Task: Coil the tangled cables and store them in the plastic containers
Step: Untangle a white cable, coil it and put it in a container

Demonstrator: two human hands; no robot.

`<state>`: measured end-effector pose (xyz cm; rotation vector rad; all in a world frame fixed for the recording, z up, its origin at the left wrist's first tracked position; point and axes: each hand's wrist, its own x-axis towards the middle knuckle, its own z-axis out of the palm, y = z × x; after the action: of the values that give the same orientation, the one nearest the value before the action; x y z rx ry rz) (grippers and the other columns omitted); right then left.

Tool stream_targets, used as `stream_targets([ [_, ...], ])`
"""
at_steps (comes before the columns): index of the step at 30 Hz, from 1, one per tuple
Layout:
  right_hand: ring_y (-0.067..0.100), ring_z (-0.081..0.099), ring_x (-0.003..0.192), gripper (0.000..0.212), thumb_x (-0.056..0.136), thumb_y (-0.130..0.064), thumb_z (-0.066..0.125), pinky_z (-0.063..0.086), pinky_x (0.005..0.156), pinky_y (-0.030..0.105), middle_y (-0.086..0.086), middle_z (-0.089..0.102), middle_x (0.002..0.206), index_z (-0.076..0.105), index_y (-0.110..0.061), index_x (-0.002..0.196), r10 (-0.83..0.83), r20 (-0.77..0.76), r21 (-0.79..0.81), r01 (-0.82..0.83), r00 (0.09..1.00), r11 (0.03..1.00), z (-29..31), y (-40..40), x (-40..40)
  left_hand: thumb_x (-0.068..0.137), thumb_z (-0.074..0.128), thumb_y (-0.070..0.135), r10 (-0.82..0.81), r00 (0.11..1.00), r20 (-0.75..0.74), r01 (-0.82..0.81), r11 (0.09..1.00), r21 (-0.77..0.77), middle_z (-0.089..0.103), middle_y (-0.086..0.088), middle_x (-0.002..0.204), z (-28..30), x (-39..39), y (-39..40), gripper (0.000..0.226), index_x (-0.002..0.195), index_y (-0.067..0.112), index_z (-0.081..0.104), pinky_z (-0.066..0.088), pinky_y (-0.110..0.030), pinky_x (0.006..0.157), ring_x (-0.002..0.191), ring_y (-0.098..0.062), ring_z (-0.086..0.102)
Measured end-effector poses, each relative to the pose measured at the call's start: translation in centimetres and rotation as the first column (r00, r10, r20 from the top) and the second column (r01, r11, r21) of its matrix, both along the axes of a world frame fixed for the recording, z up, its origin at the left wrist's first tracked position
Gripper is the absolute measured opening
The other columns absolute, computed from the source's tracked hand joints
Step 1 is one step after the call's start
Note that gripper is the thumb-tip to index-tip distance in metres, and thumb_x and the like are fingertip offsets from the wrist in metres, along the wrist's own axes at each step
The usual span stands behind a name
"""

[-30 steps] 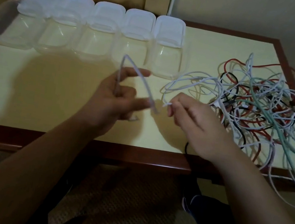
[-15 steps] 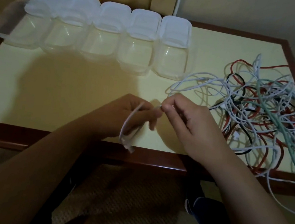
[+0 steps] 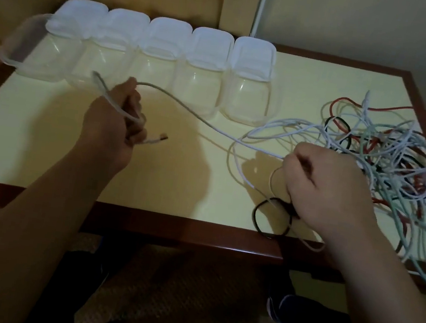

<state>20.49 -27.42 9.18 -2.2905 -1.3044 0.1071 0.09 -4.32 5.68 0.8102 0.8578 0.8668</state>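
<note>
Left hand (image 3: 115,125) clamps started loop of white cable (image 3: 186,109), plug end poking out. Cable's free run slants down-right over the surface (image 3: 34,139) to right hand (image 3: 323,191), fist closed on it beside tangle (image 3: 384,155). Right hand nearer the slack; containers (image 3: 246,95) behind.

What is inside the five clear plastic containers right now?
No cable lies in any of the five plastic containers; the yellow table shows through their clear walls. Behind each stands a white lid. The leftmost container's far corner is blurred.
</note>
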Motion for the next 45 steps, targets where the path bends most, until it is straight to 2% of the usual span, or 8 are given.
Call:
stream_targets([
  [7, 0.006, 0.053, 0.057, 0.024, 0.102, -0.04, 0.052, 0.039, 0.053, 0.029, -0.01, 0.055, 0.061, 0.06, -0.025, 0.085, 0.24, -0.034, 0.107, -0.235, 0.97, 0.966, -1.0, 0.8, -1.7, 0.085, 0.065, 0.05, -0.509, 0.793, -0.336, 0.605, 0.728, 0.324, 0.032, 0.0, 0.051, -0.4, 2.2, -7.3, 0.041, 0.076, 0.011, 0.064, 0.026, -0.02, 0.045, 0.042, -0.015, 0.024],
  [10, 0.005, 0.051, 0.059, 0.022, 0.103, -0.042, 0.051, 0.037, 0.054, 0.031, -0.011, 0.052, 0.064, 0.059, -0.027, 0.088, 0.316, -0.049, 0.105, -0.31, 0.947, 0.945, -1.1, 1.0, -2.2, 0.106, 0.05, 0.034, -0.548, 0.79, -0.275, 0.608, 0.761, 0.228, 0.024, 0.005, 0.049, -0.3, 3.4, -8.4, 0.047, 0.064, 0.023, 0.068, 0.02, -0.019, 0.044, 0.042, -0.011, 0.016],
  [16, 0.012, 0.051, 0.054, 0.03, 0.108, -0.047, 0.045, 0.035, 0.051, 0.029, -0.006, 0.049, 0.056, 0.052, -0.025, 0.088, 0.346, -0.138, 0.11, -0.333, 0.928, 0.937, -1.0, 1.0, -2.6, 0.096, 0.064, 0.017, -0.541, 0.827, -0.155, 0.563, 0.793, 0.234, 0.013, -0.011, 0.059, 0.0, 3.8, -8.2, 0.026, 0.07, 0.015, 0.069, 0.016, -0.023, 0.046, 0.05, -0.019, 0.01],
  [21, 0.018, 0.046, 0.052, 0.051, 0.105, -0.054, 0.041, 0.039, 0.052, 0.044, 0.002, 0.043, 0.054, 0.041, -0.02, 0.067, 0.304, -0.251, 0.103, -0.286, 0.919, 0.953, -0.5, 0.7, -2.4, 0.099, 0.042, 0.003, -0.33, 0.943, -0.04, 0.331, 0.926, 0.182, 0.023, 0.005, 0.051, 0.2, 3.3, -5.5, 0.049, 0.057, 0.019, 0.062, 0.017, -0.022, 0.043, 0.044, -0.011, 0.015],
  [28, 0.02, 0.048, 0.053, 0.036, 0.089, -0.042, 0.042, 0.039, 0.053, 0.039, -0.002, 0.045, 0.052, 0.046, -0.017, 0.064, 0.105, -0.187, 0.04, -0.099, 0.977, 0.994, -0.1, -0.4, 0.4, 0.09, 0.044, 0.012, 0.0, 0.995, 0.096, -0.001, 1.0, 0.006, 0.014, 0.005, 0.057, 0.7, 0.6, -0.9, 0.028, 0.063, 0.02, 0.038, 0.012, -0.026, 0.043, 0.049, -0.014, 0.008],
  [32, 0.016, 0.046, 0.051, 0.022, 0.098, -0.024, 0.049, 0.032, 0.05, 0.036, -0.003, 0.046, 0.054, 0.053, -0.017, 0.078, 0.054, -0.134, 0.295, -0.013, 0.99, 0.955, 0.1, -0.8, 0.3, 0.081, 0.049, 0.013, -0.201, 0.973, -0.113, 0.22, 0.958, 0.186, 0.038, 0.005, 0.047, 0.8, 1.0, -2.8, 0.034, 0.048, 0.021, 0.052, 0.016, -0.025, 0.045, 0.046, -0.016, 0.018],
  [36, 0.011, 0.053, 0.072, 0.022, 0.1, -0.016, 0.041, 0.035, 0.065, 0.032, -0.003, 0.054, 0.076, 0.061, -0.012, 0.09, 0.183, -0.129, 0.34, -0.13, 0.975, 0.931, 0.1, -0.2, -0.6, 0.074, 0.065, 0.029, -0.441, 0.839, -0.319, 0.541, 0.741, 0.397, 0.044, 0.004, 0.048, 0.5, 2.1, -6.0, 0.017, 0.065, 0.019, 0.075, 0.025, -0.02, 0.045, 0.043, -0.01, 0.035],
  [45, 0.008, 0.057, 0.074, 0.031, 0.11, -0.04, 0.038, 0.041, 0.062, 0.035, -0.014, 0.059, 0.078, 0.067, -0.038, 0.12, 0.326, -0.035, 0.049, -0.324, 0.945, 0.945, -1.1, 0.3, -1.5, 0.085, 0.079, 0.009, -0.422, 0.874, -0.242, 0.485, 0.72, 0.495, 0.059, -0.017, 0.06, 0.0, 3.7, -9.3, 0.022, 0.106, 0.007, 0.072, 0.049, -0.029, 0.057, 0.056, -0.018, 0.053],
])
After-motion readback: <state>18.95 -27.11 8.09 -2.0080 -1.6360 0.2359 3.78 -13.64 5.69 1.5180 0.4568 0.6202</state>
